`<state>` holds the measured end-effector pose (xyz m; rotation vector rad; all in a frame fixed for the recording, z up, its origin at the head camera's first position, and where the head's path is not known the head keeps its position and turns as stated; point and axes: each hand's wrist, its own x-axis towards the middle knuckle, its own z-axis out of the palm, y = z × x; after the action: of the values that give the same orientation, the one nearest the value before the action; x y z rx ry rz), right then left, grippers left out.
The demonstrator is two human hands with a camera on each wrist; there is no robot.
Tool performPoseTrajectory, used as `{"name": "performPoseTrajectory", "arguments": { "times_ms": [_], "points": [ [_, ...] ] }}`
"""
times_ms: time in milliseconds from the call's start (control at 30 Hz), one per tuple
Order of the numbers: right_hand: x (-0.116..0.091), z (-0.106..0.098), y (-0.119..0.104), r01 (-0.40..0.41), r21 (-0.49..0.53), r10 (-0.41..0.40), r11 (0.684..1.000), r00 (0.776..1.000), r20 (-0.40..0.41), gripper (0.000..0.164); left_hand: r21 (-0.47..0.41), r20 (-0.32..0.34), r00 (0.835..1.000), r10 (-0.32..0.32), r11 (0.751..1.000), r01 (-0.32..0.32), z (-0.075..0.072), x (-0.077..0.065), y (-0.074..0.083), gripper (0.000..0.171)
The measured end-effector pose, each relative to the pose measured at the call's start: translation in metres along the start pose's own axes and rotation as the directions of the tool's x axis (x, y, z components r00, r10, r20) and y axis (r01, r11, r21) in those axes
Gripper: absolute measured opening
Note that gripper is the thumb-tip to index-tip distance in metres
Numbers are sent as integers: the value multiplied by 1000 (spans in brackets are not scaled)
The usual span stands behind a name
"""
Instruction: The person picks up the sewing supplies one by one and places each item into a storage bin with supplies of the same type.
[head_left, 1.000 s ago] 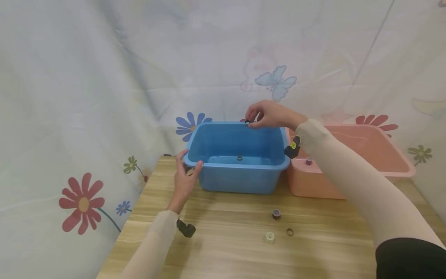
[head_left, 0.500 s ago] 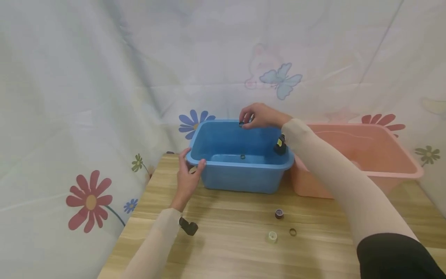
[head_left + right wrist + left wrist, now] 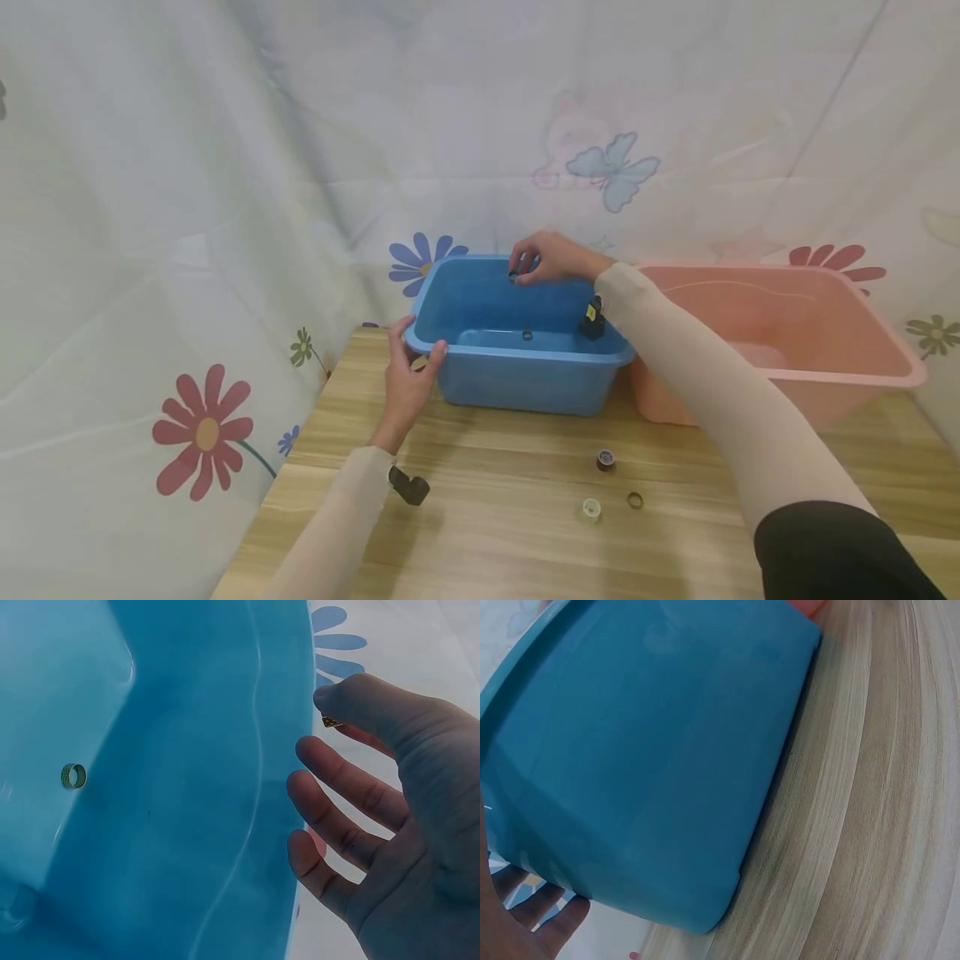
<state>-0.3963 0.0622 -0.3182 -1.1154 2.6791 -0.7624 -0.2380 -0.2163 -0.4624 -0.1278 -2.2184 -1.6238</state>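
Over the far part of a blue plastic tub, my right hand pinches a small dark ring between thumb and index finger. In the right wrist view, a bit of the gold patterned band shows beneath the thumb, and the other fingers are loosely spread. Another gold patterned ring lies on the tub's floor. My left hand grips the tub's front left corner, thumb on the rim and fingers round the side. Its fingers touch the tub wall in the left wrist view.
A pink tub stands right of the blue one, partly behind my right sleeve. On the wooden table in front lie a dark small spool-like piece, a pale round piece and a thin ring. A flowered curtain hangs behind.
My right hand has moved left and lower, bringing the pinched ring from the back rim to inside the blue tub's outline. The left hand keeps its grip; the head view has shifted slightly.
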Motion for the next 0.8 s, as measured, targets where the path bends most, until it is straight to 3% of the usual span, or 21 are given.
{"name": "performPoseTrajectory", "arguments": {
  "times_ms": [167, 433, 800],
  "points": [
    [-1, 2, -2, -10, 13, 10, 1000, 1000, 13, 16, 15, 4, 1000, 0, 1000, 0, 1, -1, 0, 69],
    [-4, 5, -4, -7, 42, 6, 999, 1000, 19, 37, 15, 8, 1000, -12, 1000, 12, 2, -1, -1, 70],
    [-10, 3, -2, -30, 64, 30, 998, 1000, 0, 46, -5, 21, 1000, -22, 1000, 23, 4, 1, -4, 74]
  ]
}}
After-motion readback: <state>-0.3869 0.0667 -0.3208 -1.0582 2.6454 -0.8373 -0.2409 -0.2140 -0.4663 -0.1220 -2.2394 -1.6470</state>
